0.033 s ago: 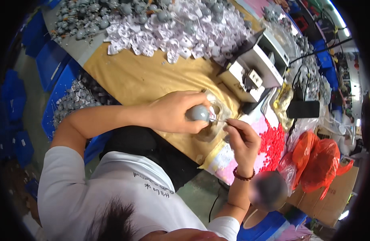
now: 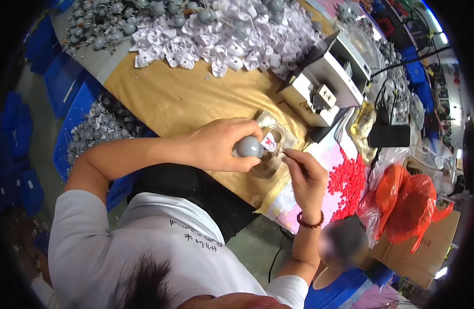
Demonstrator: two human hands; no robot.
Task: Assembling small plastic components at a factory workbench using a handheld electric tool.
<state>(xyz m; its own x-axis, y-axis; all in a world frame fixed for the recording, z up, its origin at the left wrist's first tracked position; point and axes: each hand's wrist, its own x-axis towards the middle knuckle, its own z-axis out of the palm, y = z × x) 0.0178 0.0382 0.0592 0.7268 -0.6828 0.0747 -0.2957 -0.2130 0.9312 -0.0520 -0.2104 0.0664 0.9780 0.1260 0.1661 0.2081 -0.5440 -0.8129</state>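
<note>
My left hand (image 2: 216,147) is closed around a grey round bulb-shaped part (image 2: 249,147) and holds it over a clear plastic pack (image 2: 278,135) on the brown table (image 2: 185,98). Inside the pack a small pink and white piece shows. My right hand (image 2: 307,177) is just right of the grey part. Its thumb and forefinger pinch something thin at the pack's edge, too small to identify. A red bead bracelet sits on the right wrist.
A heap of white curled pieces (image 2: 221,41) and grey round parts (image 2: 103,23) covers the far table. A white machine (image 2: 327,85) stands at right, with red small pieces (image 2: 347,180), orange bags (image 2: 407,206) and another person (image 2: 342,247) nearby. Blue crates (image 2: 67,87) stand at left.
</note>
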